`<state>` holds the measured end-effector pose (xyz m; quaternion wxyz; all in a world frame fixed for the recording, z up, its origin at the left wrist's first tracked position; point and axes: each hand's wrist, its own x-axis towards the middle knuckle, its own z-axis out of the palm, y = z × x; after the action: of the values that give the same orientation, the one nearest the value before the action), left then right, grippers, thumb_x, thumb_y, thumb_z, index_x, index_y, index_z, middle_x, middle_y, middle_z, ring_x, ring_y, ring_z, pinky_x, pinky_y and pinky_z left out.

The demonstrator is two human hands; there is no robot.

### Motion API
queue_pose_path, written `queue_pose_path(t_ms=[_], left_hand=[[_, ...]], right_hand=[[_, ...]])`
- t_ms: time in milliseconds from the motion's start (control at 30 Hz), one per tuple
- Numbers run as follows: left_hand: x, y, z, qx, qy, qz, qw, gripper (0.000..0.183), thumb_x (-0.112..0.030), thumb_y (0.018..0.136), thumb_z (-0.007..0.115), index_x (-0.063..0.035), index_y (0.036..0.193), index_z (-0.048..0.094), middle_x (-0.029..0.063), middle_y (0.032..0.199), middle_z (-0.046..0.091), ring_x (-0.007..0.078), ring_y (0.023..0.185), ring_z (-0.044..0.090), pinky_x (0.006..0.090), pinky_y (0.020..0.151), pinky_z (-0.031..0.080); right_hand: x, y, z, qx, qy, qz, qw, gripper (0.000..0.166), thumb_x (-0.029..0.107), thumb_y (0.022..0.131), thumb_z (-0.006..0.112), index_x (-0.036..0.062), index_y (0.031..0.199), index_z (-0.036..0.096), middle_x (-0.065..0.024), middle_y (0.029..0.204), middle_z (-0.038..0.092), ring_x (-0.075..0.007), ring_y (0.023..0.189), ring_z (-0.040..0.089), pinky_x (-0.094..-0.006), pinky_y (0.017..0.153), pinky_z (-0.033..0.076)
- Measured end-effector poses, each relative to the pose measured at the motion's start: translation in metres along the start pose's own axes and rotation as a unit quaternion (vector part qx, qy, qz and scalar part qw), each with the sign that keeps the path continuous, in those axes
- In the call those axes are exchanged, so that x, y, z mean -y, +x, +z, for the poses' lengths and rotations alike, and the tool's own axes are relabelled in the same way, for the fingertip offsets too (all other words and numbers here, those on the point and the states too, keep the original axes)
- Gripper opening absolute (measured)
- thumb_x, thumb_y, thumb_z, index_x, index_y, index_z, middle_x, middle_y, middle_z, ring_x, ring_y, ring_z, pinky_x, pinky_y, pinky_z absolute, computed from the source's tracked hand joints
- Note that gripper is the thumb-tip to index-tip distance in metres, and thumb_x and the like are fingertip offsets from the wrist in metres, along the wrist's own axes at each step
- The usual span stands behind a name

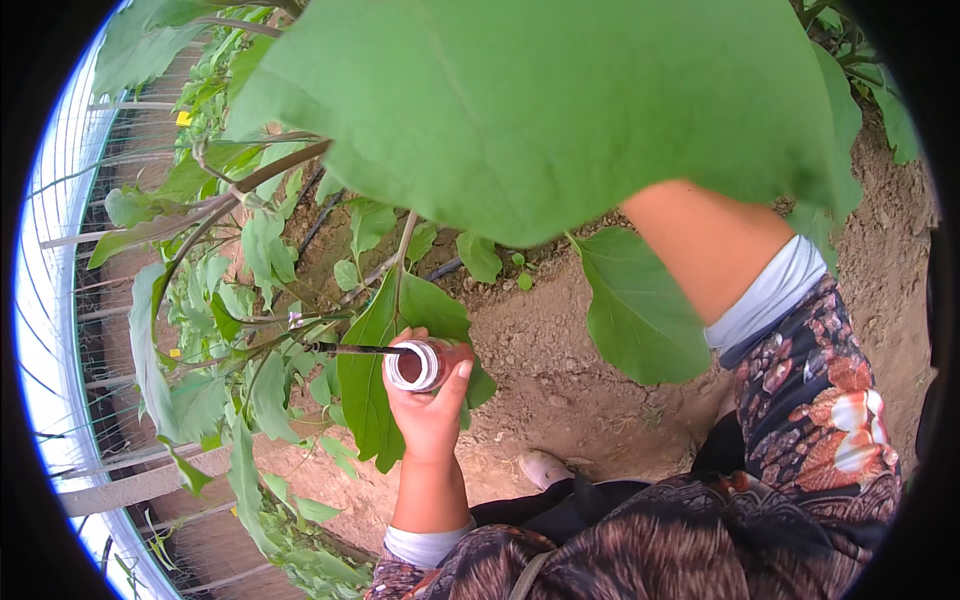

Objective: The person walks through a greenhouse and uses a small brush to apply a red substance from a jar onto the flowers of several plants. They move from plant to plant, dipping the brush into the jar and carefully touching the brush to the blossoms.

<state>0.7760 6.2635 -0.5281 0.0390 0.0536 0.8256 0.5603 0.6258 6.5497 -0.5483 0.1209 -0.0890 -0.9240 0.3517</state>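
My left hand (429, 420) is closed around a small open bottle (413, 366) with a white threaded neck and reddish contents. A thin dark rod (360, 349) lies across the bottle's mouth and reaches left among the plant stems; what holds it, if anything, cannot be told. A small pale purple flower (295, 319) is just beyond the rod's left end. Over my right forearm hangs a large green leaf (525, 112), very near the camera, which hides my right hand. Another broad leaf (641, 307) is below that forearm's near edge, and a lobed leaf (375, 360) is behind the bottle.
Thick plant stems (281, 165) arch in from the upper left. Dry soil (540, 360) and a dark drip hose (442, 268) lie below. At the left are more leafy plants, strung lines and the bright plastic film (52, 300) of a greenhouse. A shoe (545, 469) stands on the soil.
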Motion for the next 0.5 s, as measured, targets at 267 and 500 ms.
queue_pose_path(t_ms=[267, 500], left_hand=[[0.000, 0.003, 0.003, 0.030, -0.064, 0.009, 0.997, 0.065, 0.005, 0.075, 0.076, 0.0005, 0.130, 0.041, 0.0120, 0.115, 0.058, 0.0190, 0.102, 0.061, 0.0349, 0.091, 0.051], [0.005, 0.003, -0.004, -0.012, -0.018, 0.027, 0.999, 0.056, -0.001, 0.078, 0.075, 0.0009, 0.126, 0.046, 0.0111, 0.114, 0.060, 0.0215, 0.103, 0.060, 0.0354, 0.094, 0.047]], right_hand=[[0.002, 0.004, -0.003, 0.021, -0.003, -0.007, 1.000, 0.031, 0.018, 0.082, 0.067, 0.0068, 0.111, 0.065, -0.0109, 0.102, 0.065, -0.0253, 0.092, 0.064, -0.0376, 0.079, 0.051], [0.000, 0.003, -0.007, 0.033, 0.022, -0.012, 0.999, 0.030, 0.018, 0.082, 0.066, 0.0075, 0.110, 0.066, -0.0111, 0.102, 0.065, -0.0262, 0.092, 0.064, -0.0386, 0.078, 0.052]])
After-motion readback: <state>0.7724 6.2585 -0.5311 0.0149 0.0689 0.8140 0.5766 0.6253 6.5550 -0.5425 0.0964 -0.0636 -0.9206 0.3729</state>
